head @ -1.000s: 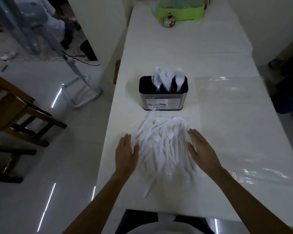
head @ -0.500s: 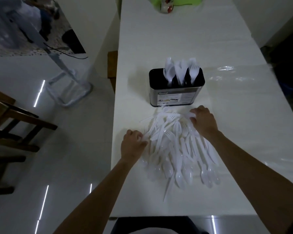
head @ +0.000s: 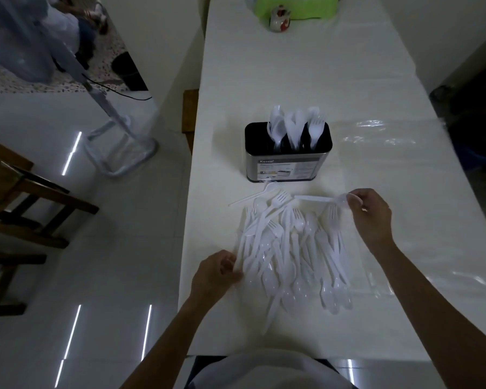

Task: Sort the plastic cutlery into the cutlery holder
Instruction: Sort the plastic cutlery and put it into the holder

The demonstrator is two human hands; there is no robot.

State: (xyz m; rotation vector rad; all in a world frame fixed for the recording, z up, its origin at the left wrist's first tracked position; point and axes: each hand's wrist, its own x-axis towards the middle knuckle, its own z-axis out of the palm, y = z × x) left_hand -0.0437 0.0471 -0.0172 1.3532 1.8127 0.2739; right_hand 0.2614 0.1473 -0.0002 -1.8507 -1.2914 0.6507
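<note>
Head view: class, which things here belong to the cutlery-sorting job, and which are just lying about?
Job: cutlery holder; plastic cutlery pile; lifted utensil pinched by the right hand; left hand gripping a piece at the pile's edge.

Lying about: green tub; small jar; clear plastic sheet; wooden chair.

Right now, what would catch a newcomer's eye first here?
A pile of white plastic cutlery sprawls on the table before the person. Beyond it stands a dark holder, already partly filled. The right hand pinches a spoon at the pile's far right corner.
</note>
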